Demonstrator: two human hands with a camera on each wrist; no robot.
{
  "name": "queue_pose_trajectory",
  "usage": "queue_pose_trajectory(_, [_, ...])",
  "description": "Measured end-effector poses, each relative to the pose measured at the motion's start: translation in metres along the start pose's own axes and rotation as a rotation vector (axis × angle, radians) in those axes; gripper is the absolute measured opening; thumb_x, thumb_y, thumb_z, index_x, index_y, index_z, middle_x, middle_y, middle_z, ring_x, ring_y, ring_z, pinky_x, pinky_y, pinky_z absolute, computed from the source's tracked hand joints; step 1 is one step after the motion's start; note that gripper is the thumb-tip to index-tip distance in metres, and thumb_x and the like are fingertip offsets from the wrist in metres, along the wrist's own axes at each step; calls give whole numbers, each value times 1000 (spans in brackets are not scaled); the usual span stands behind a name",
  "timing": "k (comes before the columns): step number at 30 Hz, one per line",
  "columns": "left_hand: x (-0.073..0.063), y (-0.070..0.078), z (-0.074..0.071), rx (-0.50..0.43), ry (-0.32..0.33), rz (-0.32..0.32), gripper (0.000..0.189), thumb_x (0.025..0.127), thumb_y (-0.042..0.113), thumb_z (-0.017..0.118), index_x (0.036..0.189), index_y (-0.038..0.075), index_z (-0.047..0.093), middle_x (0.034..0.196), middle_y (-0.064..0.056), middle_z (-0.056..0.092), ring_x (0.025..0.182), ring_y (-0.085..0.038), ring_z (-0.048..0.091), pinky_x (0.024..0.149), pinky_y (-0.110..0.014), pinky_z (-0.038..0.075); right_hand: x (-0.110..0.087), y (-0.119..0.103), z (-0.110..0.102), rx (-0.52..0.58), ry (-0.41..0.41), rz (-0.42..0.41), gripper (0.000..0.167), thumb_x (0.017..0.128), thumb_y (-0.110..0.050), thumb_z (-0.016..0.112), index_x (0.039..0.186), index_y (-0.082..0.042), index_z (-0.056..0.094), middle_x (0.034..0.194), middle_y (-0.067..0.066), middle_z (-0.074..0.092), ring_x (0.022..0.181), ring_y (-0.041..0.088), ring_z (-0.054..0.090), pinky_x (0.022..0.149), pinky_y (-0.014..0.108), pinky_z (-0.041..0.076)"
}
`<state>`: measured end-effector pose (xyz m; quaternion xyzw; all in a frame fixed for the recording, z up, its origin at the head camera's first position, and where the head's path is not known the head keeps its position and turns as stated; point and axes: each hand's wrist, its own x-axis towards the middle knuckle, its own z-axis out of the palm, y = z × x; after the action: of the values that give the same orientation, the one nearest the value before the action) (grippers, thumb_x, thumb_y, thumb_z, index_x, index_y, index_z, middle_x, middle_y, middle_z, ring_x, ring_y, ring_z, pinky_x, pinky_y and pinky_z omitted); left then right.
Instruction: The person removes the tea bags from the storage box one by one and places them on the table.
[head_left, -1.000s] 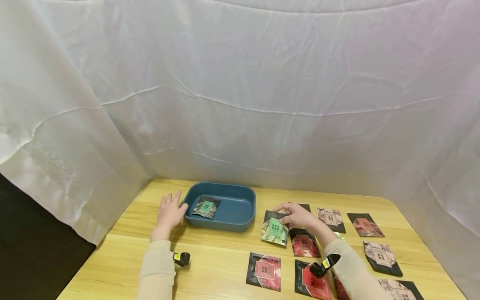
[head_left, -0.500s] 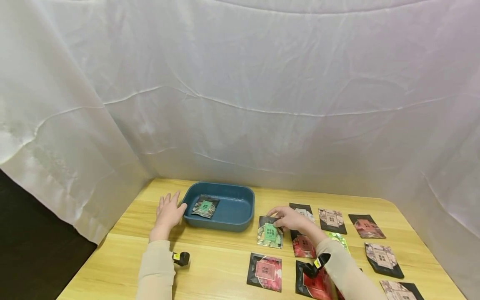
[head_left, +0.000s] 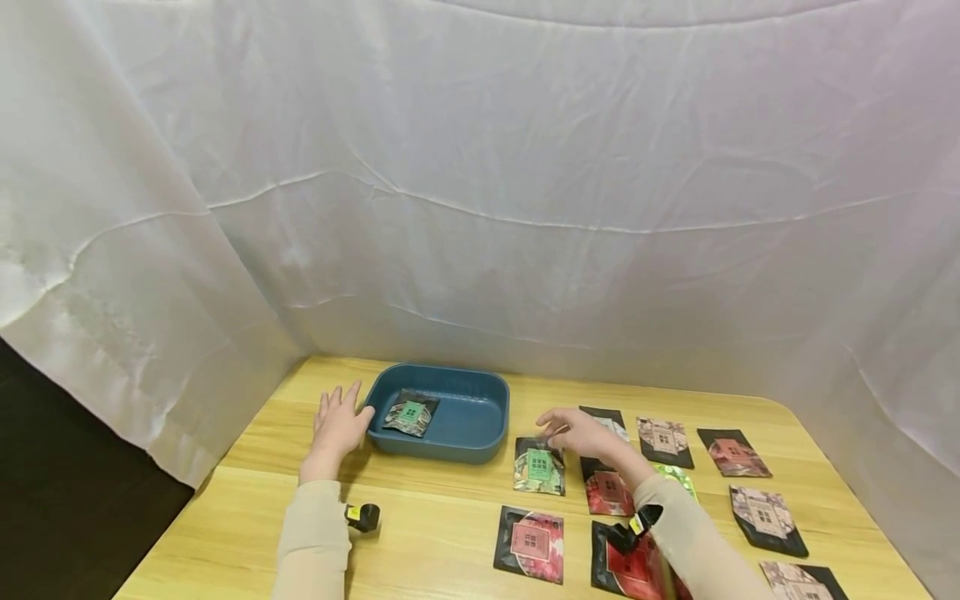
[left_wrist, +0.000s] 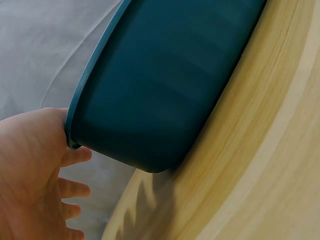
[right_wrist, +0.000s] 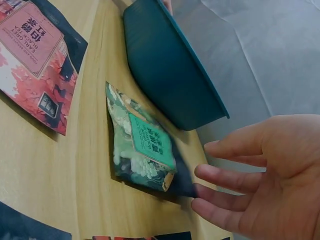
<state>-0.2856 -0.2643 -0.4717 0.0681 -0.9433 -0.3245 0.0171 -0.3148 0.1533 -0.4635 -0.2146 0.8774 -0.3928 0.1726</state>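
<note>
A green tea packet (head_left: 539, 467) with a dark top lies in front of the tray's right end. My right hand (head_left: 576, 433) hovers over its upper edge. In the right wrist view, the fingers are loosely extended, tips close to the packet's dark corner, and grip nothing. On the far left my left hand (head_left: 339, 427) spreads its fingers beside the blue tray (head_left: 442, 451), thumb against the rim. The left wrist view shows the thumb side of the hand (left_wrist: 30, 170) at the tray rim (left_wrist: 85, 82). Inside the tray lies another green-labelled packet (head_left: 412, 413).
Several pink and red packets lie around, among them an Earl Grey black tea packet (right_wrist: 37, 55), a red one (head_left: 626, 567) and a brownish-red one (head_left: 732, 454). A bright green packet (head_left: 677, 479) is partly under the right forearm. A pale curtain (head_left: 480, 208) stands behind the table.
The green packet has come down and slightly left onto the table, and my right fingers have loosened off it. My left hand has stayed at the tray.
</note>
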Motion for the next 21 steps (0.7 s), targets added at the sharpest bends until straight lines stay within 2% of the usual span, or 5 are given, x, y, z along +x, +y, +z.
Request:
queue_pose_trajectory(7, [0,0,1,-1,1,2,65,97,32,41,155,9,23,159,-32,8,146,-54,-5,116,-69,3,1,-8,-6,-58,51,-21,35,93,-7,57,127,2,57,116,23,64,110,37,61,90,48,53])
queue_pose_trajectory(14, [-1,0,0,-2,2,-2,64,99,31,40,156,10,21,160,-31,5,147,-52,-8,116,-69,2,7,-27,-15,-39,103,-52,35,95,-10,57,129,-1,57,118,23,62,112,38,60,91,48,53])
queue_pose_trajectory(21, [0,0,1,1,2,-8,66,97,33,40,156,10,20,160,-31,5,146,-52,-8,116,-69,2,22,-50,-7,-21,170,-77,38,93,-14,61,129,-2,58,116,19,65,111,33,61,94,48,51])
